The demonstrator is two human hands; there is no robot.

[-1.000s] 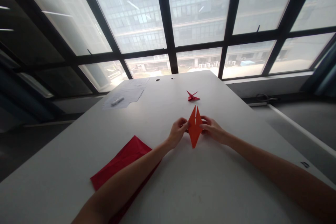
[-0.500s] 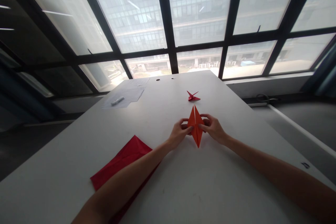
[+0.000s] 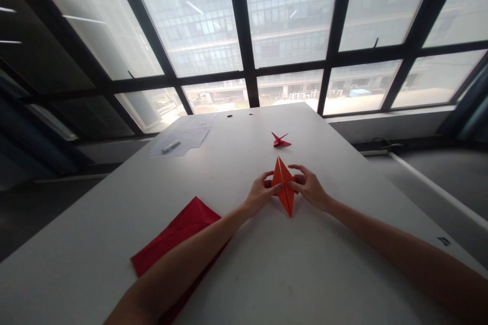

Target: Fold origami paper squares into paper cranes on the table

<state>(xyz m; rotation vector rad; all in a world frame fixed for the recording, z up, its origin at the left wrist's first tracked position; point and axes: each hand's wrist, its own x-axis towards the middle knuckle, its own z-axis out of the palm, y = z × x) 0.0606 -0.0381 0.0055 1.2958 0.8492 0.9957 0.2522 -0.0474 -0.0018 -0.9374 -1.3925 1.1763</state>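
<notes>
- Tall dark-framed windows (image 3: 290,15) overlook a multi-storey building beyond a smooth white table (image 3: 328,264).
- A crisp folded orange paper diamond (image 3: 284,185), long and pointed with a centre crease, sits between the 2 hands.
- The left hand (image 3: 261,194) curls, its fingertips at the paper's left edge; any pinch is hard to tell.
- The right hand (image 3: 309,188) arches with curled fingers at the right edge; its grip is also unclear.
- A small red origami crane (image 3: 280,139) lies beyond them.
- A folded red paper sheet (image 3: 175,228) lies left of the hands.

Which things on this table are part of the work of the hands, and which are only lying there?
In the work: orange folded paper, left hand, right hand.

Only lying there: small red paper bird, red paper sheet, white papers, white stick.
</notes>
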